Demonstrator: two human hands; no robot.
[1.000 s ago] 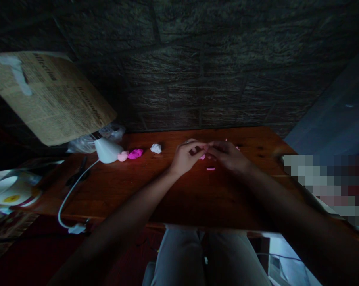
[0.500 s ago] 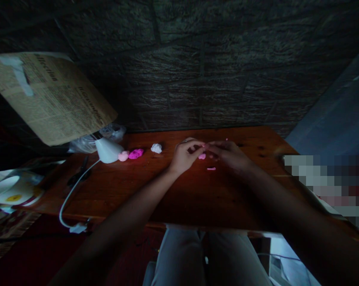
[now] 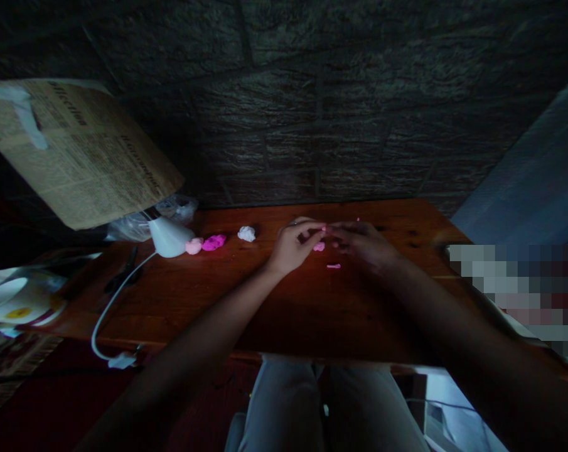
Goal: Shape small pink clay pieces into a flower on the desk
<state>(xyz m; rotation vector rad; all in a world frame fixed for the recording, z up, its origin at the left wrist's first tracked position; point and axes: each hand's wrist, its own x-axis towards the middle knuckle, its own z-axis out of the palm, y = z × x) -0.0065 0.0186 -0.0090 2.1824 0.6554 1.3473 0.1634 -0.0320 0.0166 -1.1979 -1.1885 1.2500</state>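
My left hand (image 3: 297,245) pinches a tiny bit of pink modelling clay (image 3: 324,229) between thumb and forefinger. The fingertips of my right hand (image 3: 359,243) close on the same bit from the other side; its exact shape is too small to make out. On the tabletop just below the fingers lies a small pink clay lump (image 3: 319,247). A thin pink clay strip (image 3: 333,266) is nearer to me, and a pink speck (image 3: 358,220) shows behind my right hand. To the left sit a white clay lump (image 3: 246,233), a magenta lump (image 3: 214,242) and a light pink lump (image 3: 194,245).
A lamp with a white base (image 3: 169,238) and a newspaper shade (image 3: 86,157) stands at the left, its cable (image 3: 100,320) hanging over the table edge. Dark scissors (image 3: 123,276) lie beside it, a white cup (image 3: 10,301) farther left. A brick-patterned wall (image 3: 284,125) rises behind the wooden table (image 3: 284,320).
The view has shifted very slightly. Both hands stay fingertip to fingertip, with only a small finger movement that shows a little more of the pink clay bit.
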